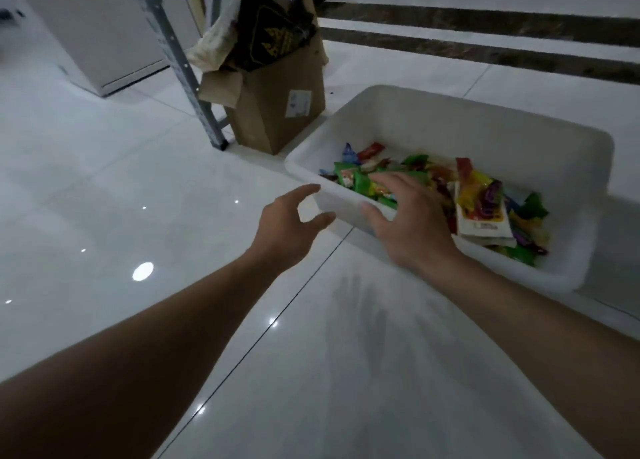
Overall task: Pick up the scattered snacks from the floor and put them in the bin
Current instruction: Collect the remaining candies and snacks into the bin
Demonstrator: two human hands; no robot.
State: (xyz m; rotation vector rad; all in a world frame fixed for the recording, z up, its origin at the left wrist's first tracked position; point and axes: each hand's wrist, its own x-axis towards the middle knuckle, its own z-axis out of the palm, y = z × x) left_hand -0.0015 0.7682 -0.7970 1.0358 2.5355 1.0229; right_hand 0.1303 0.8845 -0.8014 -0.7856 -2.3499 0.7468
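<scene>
A white plastic bin (433, 112) stands on the glossy floor at centre right, holding several colourful snack packets (478, 202). My right hand (405, 219) hovers over the bin's near left rim with its fingers spread above the green packets and nothing in its grip. My left hand (291, 223) is just outside the bin's near left corner, fingers and thumb loosely apart and empty. No snack lies on the visible floor.
A brown cardboard box (277, 112) stuffed with dark and pale bags stands behind the bin's left end. A grey metal rack leg (188, 74) comes down beside it. A white cabinet (97, 33) sits at the far left. Dark stripes (485, 39) cross the white tiles beyond.
</scene>
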